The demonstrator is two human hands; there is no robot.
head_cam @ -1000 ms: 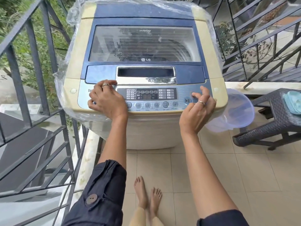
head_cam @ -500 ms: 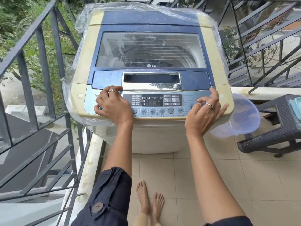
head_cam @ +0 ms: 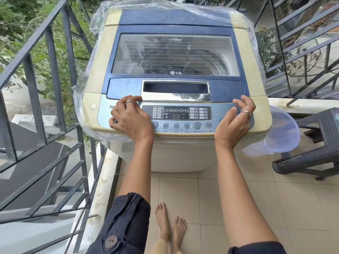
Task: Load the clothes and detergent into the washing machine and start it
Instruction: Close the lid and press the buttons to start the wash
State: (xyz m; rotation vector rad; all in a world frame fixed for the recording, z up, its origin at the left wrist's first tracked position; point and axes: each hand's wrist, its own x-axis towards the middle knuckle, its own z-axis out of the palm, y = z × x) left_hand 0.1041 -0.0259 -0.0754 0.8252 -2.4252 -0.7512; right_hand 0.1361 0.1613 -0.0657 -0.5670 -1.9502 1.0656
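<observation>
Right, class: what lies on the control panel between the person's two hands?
Head view: the display and a row of round buttons lie between left hand and right hand.

Bright, even daylight fills the scene; shadows are soft and faint. The lid [head_cam: 174,54] of the washing machine [head_cam: 95,70] mirrors trees and sky, and the plastic wrap [head_cam: 216,13] glints. Wide-angle distortion bows the railings [head_cam: 52,52] at the edges.

The right grip [head_cam: 233,123] has lifted off the control panel [head_cam: 176,115], fingers [head_cam: 246,105] loosely curled, seemingly touching nothing.
</observation>
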